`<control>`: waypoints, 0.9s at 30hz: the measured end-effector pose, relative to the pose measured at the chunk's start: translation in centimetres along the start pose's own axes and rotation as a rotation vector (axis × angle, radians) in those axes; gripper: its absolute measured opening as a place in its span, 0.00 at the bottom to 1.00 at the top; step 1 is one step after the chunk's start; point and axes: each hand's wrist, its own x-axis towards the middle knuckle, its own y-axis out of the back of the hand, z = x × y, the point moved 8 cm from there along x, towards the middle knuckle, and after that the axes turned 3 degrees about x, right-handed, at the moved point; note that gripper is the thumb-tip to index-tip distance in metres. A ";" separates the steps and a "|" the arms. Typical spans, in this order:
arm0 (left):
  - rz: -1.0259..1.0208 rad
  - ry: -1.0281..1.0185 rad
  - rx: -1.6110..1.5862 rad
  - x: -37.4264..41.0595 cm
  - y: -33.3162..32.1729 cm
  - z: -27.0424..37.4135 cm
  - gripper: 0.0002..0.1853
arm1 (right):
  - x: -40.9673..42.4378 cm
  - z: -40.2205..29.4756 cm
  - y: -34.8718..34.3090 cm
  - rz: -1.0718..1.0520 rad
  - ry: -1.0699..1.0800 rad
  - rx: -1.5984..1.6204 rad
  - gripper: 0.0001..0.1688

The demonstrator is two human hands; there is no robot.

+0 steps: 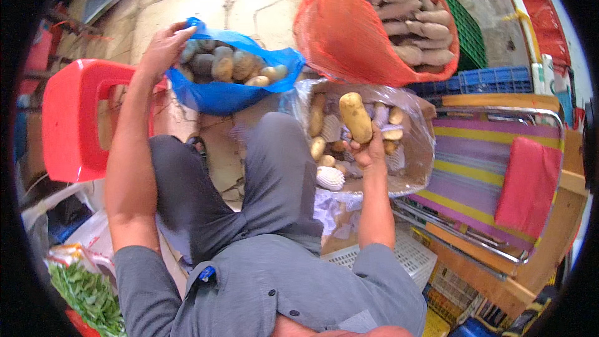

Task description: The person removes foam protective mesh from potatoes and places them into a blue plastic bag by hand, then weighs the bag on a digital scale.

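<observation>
My right hand (367, 150) grips a large, long potato (355, 114) above an open cardboard box (407, 173) lined with clear plastic. Inside that box lie several potatoes (318, 147), and some pieces wear white foam net sleeves (330, 178). At the upper left, my left hand (171, 47) holds the rim of a blue plastic bag (220, 96). The bag's mouth gapes, showing several darker, dirt-covered potatoes (222, 63) and a few paler ones inside. My left fingertips are partly hidden behind the bag's edge.
A red mesh sack (337, 23) of tubers (407, 14) stands beyond the box. Left of my arm is a red plastic stool (70, 121). A striped folding chair (458, 159) with a red cloth (526, 187) stands right. Leafy greens (86, 295) lie lower left.
</observation>
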 end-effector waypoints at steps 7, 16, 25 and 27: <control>-0.029 -0.022 -0.023 -0.3 0.4 0.1 0.31 | 6.7 4.2 -14.7 -0.161 0.129 -0.501 0.25; 0.030 0.005 -0.069 -1.1 0.1 1.0 0.29 | 17.3 12.2 -31.0 -0.253 0.671 -1.280 0.36; 0.051 -0.047 -0.044 -0.3 0.6 0.5 0.25 | 5.8 4.1 -20.2 -0.050 0.839 -1.017 0.18; 0.005 -0.021 -0.108 0.0 -0.2 0.6 0.26 | 3.9 -0.3 -12.3 0.198 0.979 -1.057 0.15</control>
